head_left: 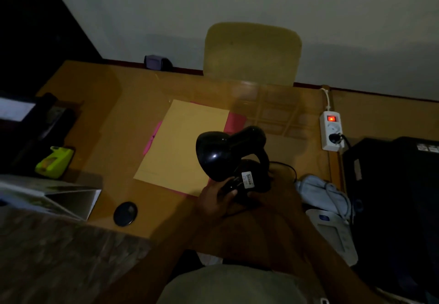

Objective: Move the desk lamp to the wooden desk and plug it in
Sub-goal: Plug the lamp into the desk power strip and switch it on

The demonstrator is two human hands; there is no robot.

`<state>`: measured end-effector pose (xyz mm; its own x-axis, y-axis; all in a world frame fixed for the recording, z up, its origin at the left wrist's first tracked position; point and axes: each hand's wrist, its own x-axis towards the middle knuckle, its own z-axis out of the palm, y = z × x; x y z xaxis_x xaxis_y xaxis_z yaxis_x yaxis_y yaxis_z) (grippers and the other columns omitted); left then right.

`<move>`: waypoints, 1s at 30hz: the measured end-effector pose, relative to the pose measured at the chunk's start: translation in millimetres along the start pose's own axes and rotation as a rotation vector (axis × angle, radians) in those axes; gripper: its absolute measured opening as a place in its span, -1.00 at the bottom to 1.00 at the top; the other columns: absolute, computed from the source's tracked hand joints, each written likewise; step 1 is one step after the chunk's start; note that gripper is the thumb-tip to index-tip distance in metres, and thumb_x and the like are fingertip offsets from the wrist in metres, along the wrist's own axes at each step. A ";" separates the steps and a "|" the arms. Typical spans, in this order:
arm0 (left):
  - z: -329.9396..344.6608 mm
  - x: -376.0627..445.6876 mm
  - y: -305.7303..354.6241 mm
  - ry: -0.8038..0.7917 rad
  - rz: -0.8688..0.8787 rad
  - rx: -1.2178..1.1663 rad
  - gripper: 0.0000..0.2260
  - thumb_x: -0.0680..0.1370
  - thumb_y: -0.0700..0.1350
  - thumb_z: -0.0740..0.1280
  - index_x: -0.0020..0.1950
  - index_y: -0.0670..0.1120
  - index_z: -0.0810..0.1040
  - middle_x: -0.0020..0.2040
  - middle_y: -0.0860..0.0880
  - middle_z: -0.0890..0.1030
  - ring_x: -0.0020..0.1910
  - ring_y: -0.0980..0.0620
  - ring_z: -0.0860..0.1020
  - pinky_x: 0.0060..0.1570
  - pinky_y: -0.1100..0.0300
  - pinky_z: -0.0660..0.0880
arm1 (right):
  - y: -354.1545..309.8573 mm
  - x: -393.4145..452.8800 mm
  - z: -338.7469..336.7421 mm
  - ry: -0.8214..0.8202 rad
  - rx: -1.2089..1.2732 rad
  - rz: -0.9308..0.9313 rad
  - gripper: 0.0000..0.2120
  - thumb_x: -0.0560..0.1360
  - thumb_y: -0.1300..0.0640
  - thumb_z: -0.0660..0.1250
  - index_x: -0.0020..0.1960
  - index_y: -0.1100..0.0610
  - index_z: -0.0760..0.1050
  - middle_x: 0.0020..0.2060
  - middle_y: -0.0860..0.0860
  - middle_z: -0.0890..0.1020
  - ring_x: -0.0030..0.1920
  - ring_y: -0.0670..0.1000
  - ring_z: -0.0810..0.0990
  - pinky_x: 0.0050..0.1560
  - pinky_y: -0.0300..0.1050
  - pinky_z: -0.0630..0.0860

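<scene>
A glossy black desk lamp (225, 151) with a bent neck and a white label on its base stands on the wooden desk (114, 118), near the front edge. My left hand (215, 200) grips the base from the left. My right hand (270, 196) holds the base from the right, mostly in shadow. The lamp's black cord (288, 168) loops behind the base. A white power strip (331, 130) with a lit red switch lies at the right of the desk, with one black plug in it.
A yellow envelope (183, 144) on pink paper lies left of the lamp. A black round lid (125, 213), a green tape dispenser (54, 161), a black printer (392, 185), a blood pressure monitor (332, 234) with cuff and a chair (251, 51) behind the desk surround it.
</scene>
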<state>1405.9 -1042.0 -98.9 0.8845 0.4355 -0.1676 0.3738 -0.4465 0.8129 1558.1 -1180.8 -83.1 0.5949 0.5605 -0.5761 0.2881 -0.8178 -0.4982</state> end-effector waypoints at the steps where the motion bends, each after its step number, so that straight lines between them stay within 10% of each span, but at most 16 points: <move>1: -1.3 -5.7 0.0 0.001 -0.020 -0.004 -0.63 0.61 -0.07 0.31 0.43 -0.03 0.42 0.34 -0.13 0.53 0.31 -0.05 0.48 0.26 0.19 0.38 | 3.8 -0.6 -7.7 0.091 0.027 -0.040 -0.23 0.39 -0.01 0.58 0.48 0.16 0.32 0.38 0.18 0.48 0.38 0.18 0.46 0.39 0.12 0.44; 4: -1.3 -16.3 7.7 0.027 -0.078 -0.052 -0.63 0.61 -0.09 0.32 0.41 -0.06 0.43 0.27 -0.16 0.58 0.24 -0.12 0.55 0.19 0.15 0.46 | 13.4 13.4 -34.5 0.134 -0.096 -0.211 0.16 0.14 -0.18 0.69 0.57 0.04 0.16 0.48 0.13 0.34 0.49 0.21 0.29 0.47 0.22 0.30; 11: 9.6 -10.4 17.6 -0.077 -0.100 0.046 -0.56 0.61 0.08 0.24 0.46 -0.04 0.38 0.42 -0.15 0.45 0.36 -0.15 0.46 0.33 -0.02 0.43 | 11.3 32.9 -22.2 -0.022 -0.259 -0.317 0.24 0.15 -0.45 0.51 0.59 0.16 0.13 0.52 0.20 0.32 0.50 0.25 0.32 0.51 0.22 0.29; 17: 11.2 13.5 1.7 -0.142 -0.210 0.051 -0.52 0.61 0.11 0.25 0.51 0.08 0.25 0.58 -0.03 0.21 0.54 -0.10 0.20 0.52 -0.07 0.16 | 14.4 22.0 7.7 0.153 -0.106 -0.234 0.03 0.16 -0.60 0.18 0.41 0.06 0.44 0.34 0.11 0.53 0.34 0.16 0.51 0.36 0.11 0.46; 22: 10.6 26.7 2.6 -0.135 -0.213 -0.005 -0.55 0.61 0.08 0.28 0.48 0.05 0.33 0.55 -0.06 0.27 0.50 -0.11 0.27 0.44 0.07 0.20 | 1.0 12.2 39.6 0.195 0.123 0.043 0.21 0.25 -0.61 0.18 0.57 0.27 0.15 0.52 0.21 0.27 0.51 0.24 0.26 0.54 0.18 0.20; 25: 10.4 20.6 -3.0 -0.152 -0.225 -0.053 -0.56 0.60 0.07 0.30 0.46 0.05 0.35 0.55 -0.05 0.27 0.51 -0.11 0.25 0.46 0.06 0.20 | 0.8 6.9 47.5 0.254 0.102 0.072 -0.19 0.54 -0.20 0.33 0.57 0.25 0.15 0.52 0.16 0.27 0.53 0.19 0.22 0.56 0.11 0.17; 30: 14.8 6.0 -6.6 -0.184 -0.232 -0.005 -0.59 0.62 0.05 0.27 0.46 0.06 0.36 0.61 0.00 0.12 0.57 -0.08 0.12 0.55 -0.07 0.09 | 4.2 -15.6 48.8 0.182 -0.068 -0.019 -0.02 0.38 -0.51 0.20 0.54 0.16 0.22 0.45 0.18 0.39 0.43 0.21 0.38 0.46 0.14 0.32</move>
<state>1412.9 -1048.1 -113.5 0.8113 0.3760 -0.4477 0.5714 -0.3476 0.7434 1513.4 -1186.7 -107.8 0.7127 0.5485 -0.4374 0.3470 -0.8175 -0.4597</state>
